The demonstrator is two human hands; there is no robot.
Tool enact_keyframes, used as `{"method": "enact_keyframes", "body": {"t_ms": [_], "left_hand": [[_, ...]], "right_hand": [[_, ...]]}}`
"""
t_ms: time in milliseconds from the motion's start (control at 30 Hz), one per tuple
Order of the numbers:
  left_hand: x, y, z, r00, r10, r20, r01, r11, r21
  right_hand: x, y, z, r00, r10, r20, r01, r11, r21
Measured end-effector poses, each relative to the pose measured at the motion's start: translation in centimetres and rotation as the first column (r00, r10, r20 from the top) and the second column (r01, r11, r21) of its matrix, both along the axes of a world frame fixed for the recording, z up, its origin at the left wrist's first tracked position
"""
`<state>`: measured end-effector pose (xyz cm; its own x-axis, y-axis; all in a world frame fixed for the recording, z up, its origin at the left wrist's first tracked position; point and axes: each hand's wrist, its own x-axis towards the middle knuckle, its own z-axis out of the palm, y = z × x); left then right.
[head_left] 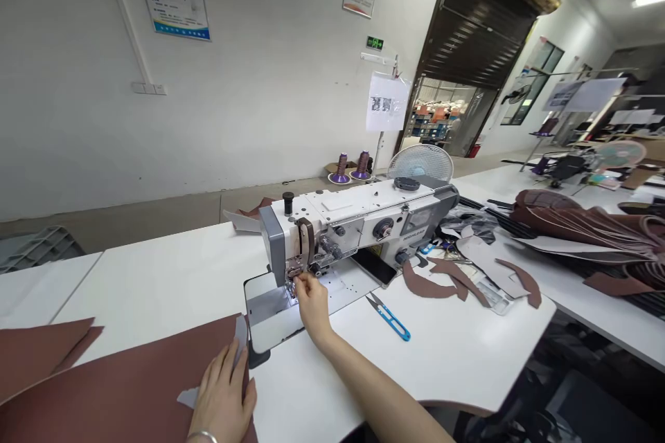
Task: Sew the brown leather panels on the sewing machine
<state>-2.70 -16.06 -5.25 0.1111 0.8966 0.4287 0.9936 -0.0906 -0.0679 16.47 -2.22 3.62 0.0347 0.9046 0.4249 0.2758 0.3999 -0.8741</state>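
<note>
My left hand (224, 387) lies flat, fingers stretched out, on a large brown leather-like sheet (140, 374). Under it and along the sheet's right edge shows a grey piece (190, 397). My right hand (312, 304) is up at the needle area of a white and grey sewing machine (337, 208), its fingers pinched together. Whatever those fingertips hold, if anything, is too small to make out. A small lamp lights the machine's metal bed (270, 322) beside them. Blue-handled thread snips (389, 317) rest on the white table right of my right hand.
A dark phone (375, 266) lies under the machine's arm. Brown offcuts (427, 282) are scattered to the right, near a tall stack of brown pieces (587, 228). Behind the machine stand thread cones (341, 167) and a fan (420, 163). More brown sheets (44, 346) lie left.
</note>
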Motion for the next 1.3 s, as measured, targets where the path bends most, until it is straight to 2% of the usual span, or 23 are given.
{"method": "enact_keyframes", "body": {"t_ms": [167, 300, 467, 633, 767, 900, 967, 1000, 1033, 1100, 1167, 1200, 1233, 1300], "left_hand": [[0.1, 0.0, 0.1, 1.0, -0.001, 0.011, 0.001, 0.999, -0.033], [-0.2, 0.1, -0.4, 0.999, -0.022, -0.025, 0.022, 0.999, 0.027], [-0.4, 0.1, -1.0, 0.997, -0.039, -0.061, 0.045, 0.995, 0.087], [-0.3, 0.2, -0.8, 0.995, -0.064, -0.071, 0.074, 0.988, 0.136], [0.1, 0.1, 0.6, 0.994, -0.1, -0.041, 0.107, 0.97, 0.217], [1.3, -0.8, 3.6, 0.962, -0.239, 0.133, 0.177, 0.915, 0.364], [2.4, -0.9, 5.7, 0.889, -0.296, 0.35, 0.154, 0.912, 0.38], [3.1, -0.7, 6.8, 0.819, -0.278, 0.502, 0.115, 0.936, 0.331], [3.9, -0.2, 7.9, 0.719, -0.216, 0.661, 0.073, 0.969, 0.237], [5.7, 1.4, 10.1, 0.445, 0.013, 0.895, 0.056, 0.998, -0.042], [7.4, 3.7, 11.9, 0.204, 0.194, 0.96, 0.151, 0.962, -0.226], [8.2, 4.9, 12.6, 0.129, 0.242, 0.962, 0.198, 0.944, -0.264], [8.9, 6.0, 13.1, 0.078, 0.266, 0.961, 0.238, 0.931, -0.277], [10.0, 7.8, 13.5, 0.051, 0.268, 0.962, 0.281, 0.921, -0.271]], "right_hand": [[1.4, -1.2, 0.0, 0.996, 0.078, 0.051, -0.078, 0.997, -0.004], [1.6, -1.8, -0.5, 0.995, 0.086, 0.047, -0.086, 0.996, -0.021], [0.5, -0.8, -0.2, 0.998, 0.047, -0.048, -0.05, 0.996, -0.078], [-1.3, 0.4, 0.2, 0.995, 0.055, -0.089, -0.065, 0.991, -0.116], [-0.8, -0.3, 0.3, 0.995, 0.093, -0.024, -0.095, 0.994, -0.062], [0.7, -1.9, -0.3, 0.97, 0.188, 0.151, -0.198, 0.979, 0.055], [1.1, -2.6, -0.9, 0.941, 0.228, 0.249, -0.259, 0.961, 0.099], [1.1, -2.9, -1.3, 0.924, 0.246, 0.293, -0.289, 0.951, 0.112], [1.0, -3.2, -1.5, 0.906, 0.262, 0.333, -0.316, 0.941, 0.12], [0.9, -3.5, -2.0, 0.873, 0.29, 0.392, -0.362, 0.925, 0.121], [0.9, -3.7, -2.1, 0.843, 0.325, 0.428, -0.404, 0.909, 0.105], [1.0, -3.8, -2.1, 0.829, 0.345, 0.44, -0.424, 0.901, 0.093], [1.4, -3.9, -2.1, 0.817, 0.362, 0.448, -0.439, 0.895, 0.078], [2.4, -4.0, -2.0, 0.799, 0.385, 0.462, -0.455, 0.889, 0.045]]}}
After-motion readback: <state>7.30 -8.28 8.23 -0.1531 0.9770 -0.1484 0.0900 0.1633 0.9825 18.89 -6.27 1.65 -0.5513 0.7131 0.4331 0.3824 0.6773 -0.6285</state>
